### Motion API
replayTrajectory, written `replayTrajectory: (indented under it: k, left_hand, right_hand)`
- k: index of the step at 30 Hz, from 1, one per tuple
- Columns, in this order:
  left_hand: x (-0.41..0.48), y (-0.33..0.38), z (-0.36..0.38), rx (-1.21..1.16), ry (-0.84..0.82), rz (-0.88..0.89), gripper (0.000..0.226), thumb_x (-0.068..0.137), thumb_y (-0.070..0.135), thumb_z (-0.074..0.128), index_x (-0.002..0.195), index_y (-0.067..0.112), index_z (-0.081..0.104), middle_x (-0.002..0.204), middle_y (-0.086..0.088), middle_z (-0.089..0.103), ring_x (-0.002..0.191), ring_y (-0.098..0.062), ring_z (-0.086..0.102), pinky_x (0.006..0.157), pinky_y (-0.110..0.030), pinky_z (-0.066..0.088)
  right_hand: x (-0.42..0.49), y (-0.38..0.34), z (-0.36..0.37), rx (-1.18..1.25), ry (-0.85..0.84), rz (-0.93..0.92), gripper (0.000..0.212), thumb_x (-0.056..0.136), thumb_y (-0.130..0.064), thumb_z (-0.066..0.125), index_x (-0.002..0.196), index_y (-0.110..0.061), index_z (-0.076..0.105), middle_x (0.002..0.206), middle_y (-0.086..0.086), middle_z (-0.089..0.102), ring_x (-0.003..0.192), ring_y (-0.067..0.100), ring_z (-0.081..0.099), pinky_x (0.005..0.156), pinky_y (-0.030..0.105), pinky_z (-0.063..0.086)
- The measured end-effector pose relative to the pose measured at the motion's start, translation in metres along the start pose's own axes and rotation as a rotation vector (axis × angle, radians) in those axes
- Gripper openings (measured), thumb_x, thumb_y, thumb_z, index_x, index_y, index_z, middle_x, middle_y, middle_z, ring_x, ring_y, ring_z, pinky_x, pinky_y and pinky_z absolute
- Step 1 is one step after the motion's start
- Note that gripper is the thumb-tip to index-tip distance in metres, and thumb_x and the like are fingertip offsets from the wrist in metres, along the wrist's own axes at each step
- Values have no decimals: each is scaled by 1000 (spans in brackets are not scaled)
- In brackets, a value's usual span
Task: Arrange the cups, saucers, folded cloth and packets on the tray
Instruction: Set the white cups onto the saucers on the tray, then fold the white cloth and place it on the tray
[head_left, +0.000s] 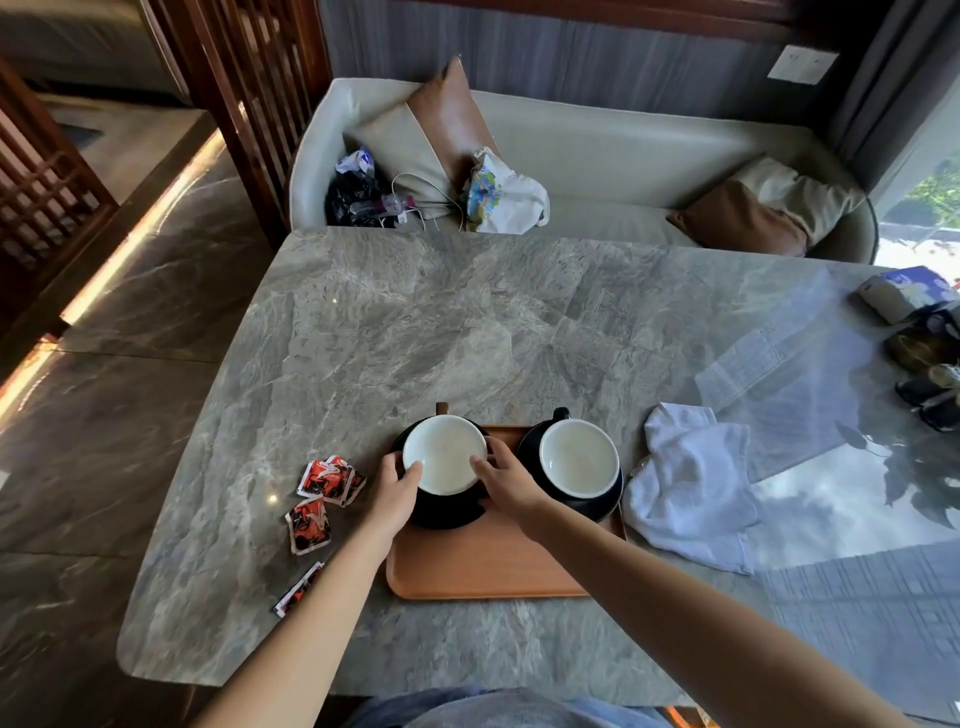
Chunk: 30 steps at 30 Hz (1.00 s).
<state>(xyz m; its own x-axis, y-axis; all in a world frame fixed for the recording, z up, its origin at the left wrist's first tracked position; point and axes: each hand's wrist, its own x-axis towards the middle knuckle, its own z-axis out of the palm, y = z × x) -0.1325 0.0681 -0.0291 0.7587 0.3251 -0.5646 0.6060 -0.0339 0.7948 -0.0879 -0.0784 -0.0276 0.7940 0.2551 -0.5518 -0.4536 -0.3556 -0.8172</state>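
Both hands, left (397, 486) and right (506, 480), had fingers closed on the left cup (445, 462) on its saucer (441, 512), seating it on the tray (483, 566) beside the right cup (579, 458); next, seemingly, the cloth (691, 488) and packets (324, 491), both on the desk (415, 322), wanted moving aboard.

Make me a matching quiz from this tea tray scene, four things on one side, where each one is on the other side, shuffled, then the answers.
Things:
1. left cup
2. right cup
3. white cloth
4. red packets

Places:
A. crumpled on the table, right of the tray
B. scattered on the table, left of the tray
C. on a dark saucer, between the left hand and the right hand
D. on a dark saucer at the tray's far right, no hand on it

Pairs: 1-C, 2-D, 3-A, 4-B
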Motion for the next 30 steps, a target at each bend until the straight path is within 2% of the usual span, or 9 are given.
replayTrajectory:
  k: [4, 7, 10, 14, 17, 19, 22, 25, 30]
  left_hand:
    - [-9, 11, 4, -60, 81, 113, 46, 96, 16, 43, 139, 7, 31, 144, -12, 38, 125, -18, 38, 96, -22, 27]
    - [-16, 25, 9, -8, 157, 245, 50, 95, 12, 43, 142, 5, 28, 150, -12, 31, 137, -22, 30, 107, -26, 23]
    - [-27, 40, 18, 119, 197, 431, 50, 95, 13, 45, 142, 8, 30, 150, -9, 32, 138, -20, 28, 108, -24, 20]
    - [-36, 58, 44, 367, 201, 649, 56, 92, 18, 50, 144, 12, 29, 152, -9, 29, 141, -23, 25, 116, -40, 21]
    - [-42, 70, 68, 538, 174, 624, 62, 94, 28, 46, 148, 20, 16, 159, -2, 10, 146, -19, 2, 118, -46, 3]
    - [-47, 75, 85, 632, 144, 655, 64, 94, 33, 43, 148, 23, 9, 159, 1, 0, 146, -16, -7, 117, -48, -3]
    - [-57, 84, 115, 739, 65, 673, 68, 94, 38, 41, 149, 25, 3, 159, 3, -7, 145, -15, -13, 117, -48, -6]
    - [-68, 90, 153, 755, 14, 677, 70, 94, 37, 43, 149, 22, 3, 159, 0, -7, 145, -17, -12, 116, -50, -5]
    - [-76, 89, 217, 803, -44, 712, 72, 93, 36, 46, 149, 17, 5, 159, -3, -4, 146, -19, -7, 117, -45, 0]
  right_hand:
    - [-10, -7, -6, -89, 36, -115, 52, 97, -25, 47, 144, -11, 30, 140, 12, 45, 115, 17, 47, 99, 30, 38]
    - [-23, -16, -14, -94, 27, -199, 54, 97, -24, 47, 146, -10, 27, 149, 11, 37, 136, 19, 37, 114, 35, 30]
    - [-37, -23, -24, -113, 30, -317, 52, 97, -22, 47, 145, -12, 29, 150, 7, 37, 137, 18, 36, 115, 33, 30]
    - [-49, -28, -44, -215, 52, -435, 50, 96, -20, 48, 144, -14, 34, 147, 5, 42, 133, 17, 42, 111, 29, 33]
    - [-57, -23, -70, -433, 135, -574, 53, 95, -23, 50, 145, -14, 32, 150, 8, 37, 140, 20, 30, 115, 30, 23]
    - [-61, -15, -93, -588, 197, -636, 56, 96, -28, 49, 147, -16, 29, 155, 7, 29, 145, 21, 19, 119, 33, 14]
    - [-66, 2, -129, -697, 289, -604, 59, 95, -31, 47, 148, -21, 24, 159, 5, 18, 148, 23, 9, 121, 38, 11]
    - [-73, 23, -166, -735, 307, -524, 60, 94, -32, 47, 148, -22, 24, 159, 4, 17, 147, 23, 10, 120, 43, 14]
    - [-78, 52, -224, -727, 334, -452, 57, 95, -27, 49, 147, -15, 28, 156, 11, 23, 146, 27, 15, 119, 38, 14]
